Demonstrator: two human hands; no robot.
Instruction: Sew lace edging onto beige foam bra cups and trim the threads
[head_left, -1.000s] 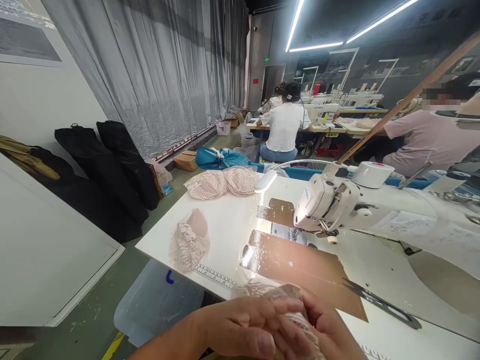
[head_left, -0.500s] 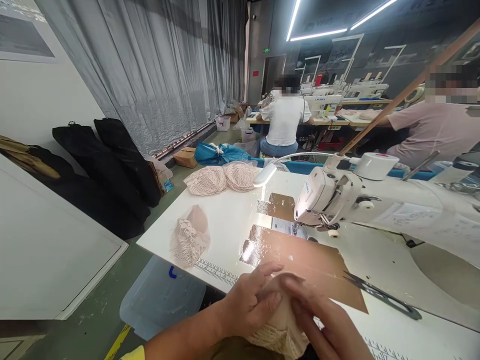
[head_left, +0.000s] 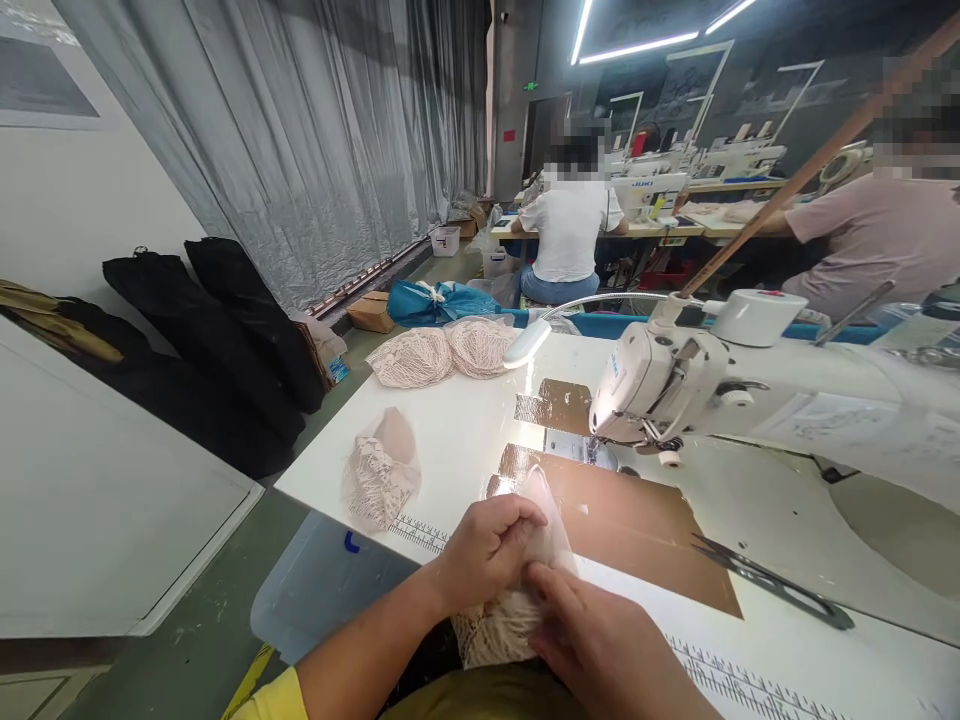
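My left hand (head_left: 486, 548) and my right hand (head_left: 592, 640) both pinch a beige lace cup piece (head_left: 517, 590) at the near edge of the white sewing table (head_left: 465, 440). The piece's smooth top edge reaches onto a brown taped patch (head_left: 622, 520) in front of the white sewing machine head (head_left: 652, 385). Another lace cup (head_left: 379, 475) lies to the left on the table. A pile of lace cups (head_left: 442, 352) sits at the far left corner.
Black scissors (head_left: 772, 585) lie right of the brown patch. A printed ruler (head_left: 420, 533) runs along the table's front edge. A clear plastic bin (head_left: 322, 590) stands on the floor below. Two other people sit at machines behind. Black bags (head_left: 217, 320) lean on the left wall.
Both hands have lifted the lace piece forward and up, from below the table edge onto the brown patch. The view has tilted slightly down.
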